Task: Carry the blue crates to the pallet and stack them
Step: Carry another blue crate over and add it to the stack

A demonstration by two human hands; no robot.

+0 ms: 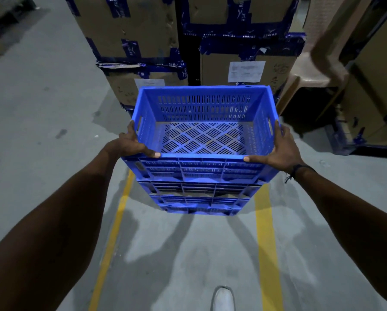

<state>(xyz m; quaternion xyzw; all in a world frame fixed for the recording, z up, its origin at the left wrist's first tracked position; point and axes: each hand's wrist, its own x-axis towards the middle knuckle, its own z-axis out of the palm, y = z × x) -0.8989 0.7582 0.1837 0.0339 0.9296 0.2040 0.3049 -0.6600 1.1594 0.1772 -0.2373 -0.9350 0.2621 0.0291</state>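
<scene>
Head view, looking down over both our bare arms. We hold the top blue crate (204, 131) at frame centre, one hand on each near corner. Our left hand (133, 143) wraps the near-left corner at about 9 o'clock of the crate: fingers run up the outside of the left wall, thumb lies flat along the near rim. Our right hand (280, 151) mirrors it at 3 o'clock, fingers up the right wall, thumb pressed on the near rim. Both hands are clasped onto the crate, not slack. A dark wristband (296, 171) sits on our right wrist.

The top crate is empty; its slotted floor and slotted far wall show clearly. It sits nested on a stack of blue crates (199, 194) directly beneath, at 6 o'clock of the top crate. We count roughly three lower tiers by their ribbed near faces, though the exact number is hard to tell. Whether the stack's base touches the floor we cannot tell.

Grey concrete floor (42, 108) all round. Two yellow floor lines (265, 243) run from 6 o'clock toward the crates, one on each side of the stack. Tip of a white shoe (224, 298) at 6 o'clock, bottom edge.

At 12 o'clock, just beyond the crates, stand tall cardboard boxes (125, 30) bound with blue tape, some with white paper labels (246, 71). At 2 o'clock, a beige plastic chair (311, 70), blurred.
</scene>
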